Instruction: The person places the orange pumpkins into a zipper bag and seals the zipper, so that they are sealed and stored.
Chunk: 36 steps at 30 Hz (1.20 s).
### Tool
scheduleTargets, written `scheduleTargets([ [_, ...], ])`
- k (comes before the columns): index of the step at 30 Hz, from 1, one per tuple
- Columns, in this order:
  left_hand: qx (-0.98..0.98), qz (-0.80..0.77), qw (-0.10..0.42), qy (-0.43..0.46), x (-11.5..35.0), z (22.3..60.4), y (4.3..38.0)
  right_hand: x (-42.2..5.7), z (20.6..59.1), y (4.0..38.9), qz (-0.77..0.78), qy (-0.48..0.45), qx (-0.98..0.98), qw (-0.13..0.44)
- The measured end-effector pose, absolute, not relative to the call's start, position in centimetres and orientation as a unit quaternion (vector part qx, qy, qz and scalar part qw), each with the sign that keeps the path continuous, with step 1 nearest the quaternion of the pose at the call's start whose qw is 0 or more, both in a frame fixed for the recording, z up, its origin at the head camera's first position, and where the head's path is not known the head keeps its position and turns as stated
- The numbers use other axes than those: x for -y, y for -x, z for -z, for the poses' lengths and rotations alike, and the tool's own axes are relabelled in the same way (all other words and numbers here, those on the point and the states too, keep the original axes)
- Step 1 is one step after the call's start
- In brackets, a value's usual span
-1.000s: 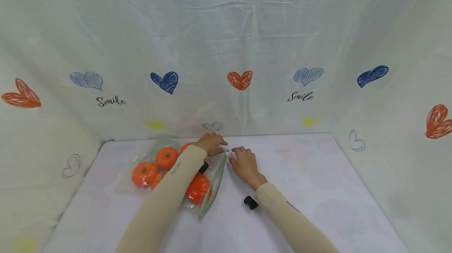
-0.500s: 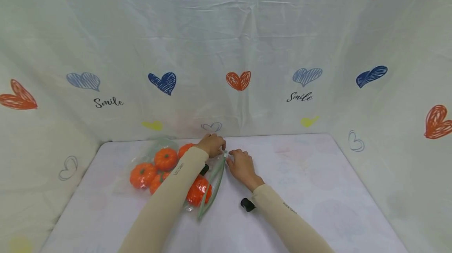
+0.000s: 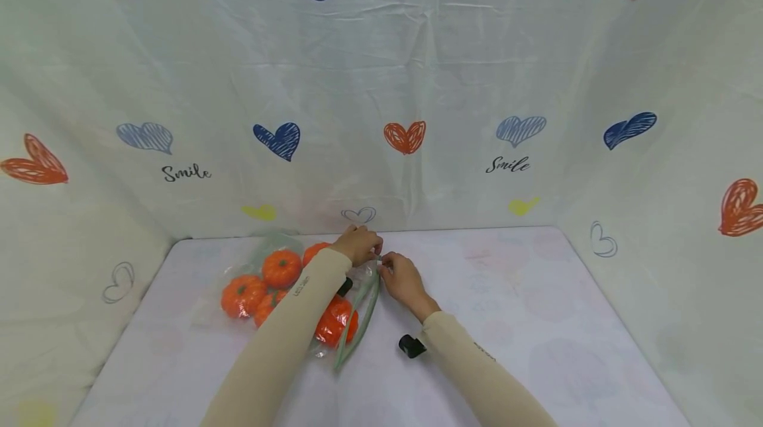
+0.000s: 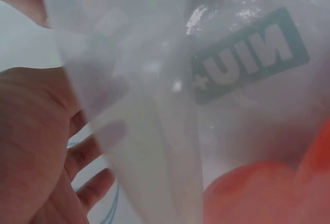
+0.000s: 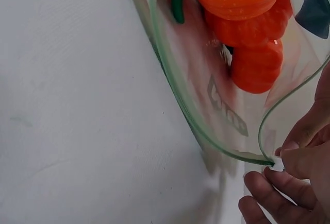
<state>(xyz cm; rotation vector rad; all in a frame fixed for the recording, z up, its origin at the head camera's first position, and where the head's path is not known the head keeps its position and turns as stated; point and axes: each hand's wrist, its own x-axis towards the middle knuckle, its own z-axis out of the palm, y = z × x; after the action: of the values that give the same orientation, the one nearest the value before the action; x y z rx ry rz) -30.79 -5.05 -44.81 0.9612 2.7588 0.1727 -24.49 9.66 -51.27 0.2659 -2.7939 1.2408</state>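
Observation:
A clear zip bag [image 3: 368,311] with a green zip edge lies on its side, its mouth facing right and gaping. Inside are several small orange pumpkins [image 3: 281,268], partly covered by the left arm. At the far corner of the mouth, my left hand [image 3: 356,245] pinches the bag's end between thumb and fingers. Facing it, my right hand [image 3: 407,278] grips the small white slider [image 5: 277,165] with thumb and index finger, its other fingers loosely bent. In the left wrist view the bag film hangs in front of the left hand [image 4: 31,147] and veils some fingertips.
The white table [image 3: 524,334] extends to the right and front of the bag. A white curtain [image 3: 334,83] printed with hearts rises right behind the table's far edge. Black wrist cameras [image 3: 411,346] hang below both sleeves.
My right hand has moved slightly left, and its thumb and index finger have closed on the slider. The left hand's fingers have curled down onto the bag's corner. The pumpkins stay put.

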Motion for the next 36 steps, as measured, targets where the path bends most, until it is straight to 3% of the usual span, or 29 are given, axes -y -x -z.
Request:
scheduleTargets([
  [22, -0.921, -0.031, 0.068, -0.382, 5.76, 45.02, 31.37, -8.83, 51.12, 24.87, -0.46, -0.027, 0.887, 0.034],
  [36, -0.909, 0.012, -0.002, -0.418, 5.79, 44.65, 30.98, -8.68, 50.65, 24.68, -0.462, -0.02, 0.886, 0.035],
])
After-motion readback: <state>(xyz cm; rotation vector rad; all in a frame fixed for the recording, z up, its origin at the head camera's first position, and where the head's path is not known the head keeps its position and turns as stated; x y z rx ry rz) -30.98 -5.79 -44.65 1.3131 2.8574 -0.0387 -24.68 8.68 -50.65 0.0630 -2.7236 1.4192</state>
